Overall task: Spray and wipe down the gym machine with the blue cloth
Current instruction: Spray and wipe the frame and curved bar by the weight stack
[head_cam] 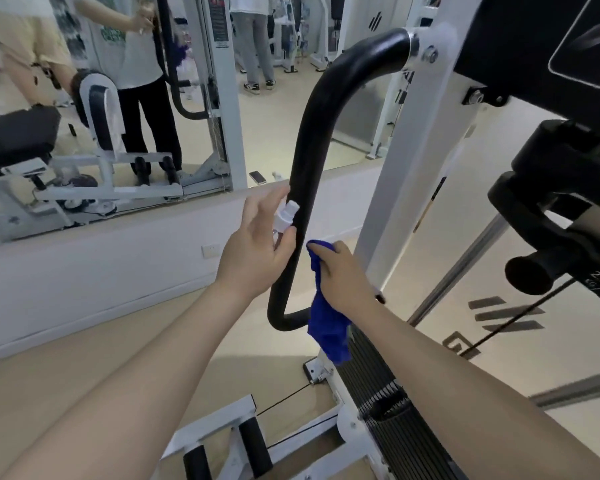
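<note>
Spray is about to be going onto the black padded bar (303, 188) of the white gym machine (406, 161), and most of the risk is sitting in the person's left hand (257, 251). That hand is holding a small white spray bottle (286, 216) only loosely: the thumb and the fingers are curling partly around it while the palm is staying fairly open, and the nozzle end is resting right against the bar. With so little gap, the mist is likely to be landing as one wet patch instead of spreading, and a loose hold could be letting the bottle slip down to the floor.

The right hand (340, 271) is closing firmly around the blue cloth (326, 323), bunching its top end in the fist just beside the bar, on the bar's right side and lower than the bottle. Most of the cloth is hanging free below the hand, dangling toward the machine's lower frame and the cable (284, 400) running near it; that trailing end could be snagging there, or dragging over the floor and picking up grit.

Wiping with only the bunched corner would probably be leaving streaks, and the bar's far side, facing the mirror (118, 98), is easily being missed since it is hidden from view.
</note>
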`<state>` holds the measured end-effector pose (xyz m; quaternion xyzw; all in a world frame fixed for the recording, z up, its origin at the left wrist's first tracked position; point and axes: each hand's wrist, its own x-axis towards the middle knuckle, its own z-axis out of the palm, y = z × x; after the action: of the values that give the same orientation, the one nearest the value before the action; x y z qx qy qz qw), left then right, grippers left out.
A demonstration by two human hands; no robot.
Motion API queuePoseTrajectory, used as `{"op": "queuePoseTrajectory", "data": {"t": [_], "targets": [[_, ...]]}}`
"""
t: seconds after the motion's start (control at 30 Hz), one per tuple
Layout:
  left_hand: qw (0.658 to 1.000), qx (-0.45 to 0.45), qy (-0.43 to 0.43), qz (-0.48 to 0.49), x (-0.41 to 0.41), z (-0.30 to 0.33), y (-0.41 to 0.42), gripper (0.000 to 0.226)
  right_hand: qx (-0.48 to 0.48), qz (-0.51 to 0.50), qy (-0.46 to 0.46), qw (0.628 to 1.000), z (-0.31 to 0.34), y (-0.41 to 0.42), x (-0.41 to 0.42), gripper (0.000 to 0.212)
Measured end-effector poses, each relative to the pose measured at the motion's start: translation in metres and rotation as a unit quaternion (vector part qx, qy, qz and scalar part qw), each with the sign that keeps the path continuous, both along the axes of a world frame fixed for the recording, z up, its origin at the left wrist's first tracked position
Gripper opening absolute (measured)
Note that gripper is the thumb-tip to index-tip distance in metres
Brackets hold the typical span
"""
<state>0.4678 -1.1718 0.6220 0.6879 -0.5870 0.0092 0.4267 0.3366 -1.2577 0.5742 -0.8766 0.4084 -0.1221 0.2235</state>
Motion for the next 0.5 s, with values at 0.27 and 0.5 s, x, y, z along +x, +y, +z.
{"op": "queuePoseTrajectory", "data": {"t": [0.27, 0.5], "targets": [[0.987, 0.078, 0.105, 0.092, -0.006, -0.017, -0.015, 0.028, -0.228, 0.011, -0.294, 0.928, 0.044, 0.006, 0.015, 0.048], [0.984, 0.08, 0.125, 0.099, 0.001, -0.044, -0.015, 0.029, -0.29, 0.054, -0.135, 0.946, 0.052, 0.009, 0.017, 0.029]]}}
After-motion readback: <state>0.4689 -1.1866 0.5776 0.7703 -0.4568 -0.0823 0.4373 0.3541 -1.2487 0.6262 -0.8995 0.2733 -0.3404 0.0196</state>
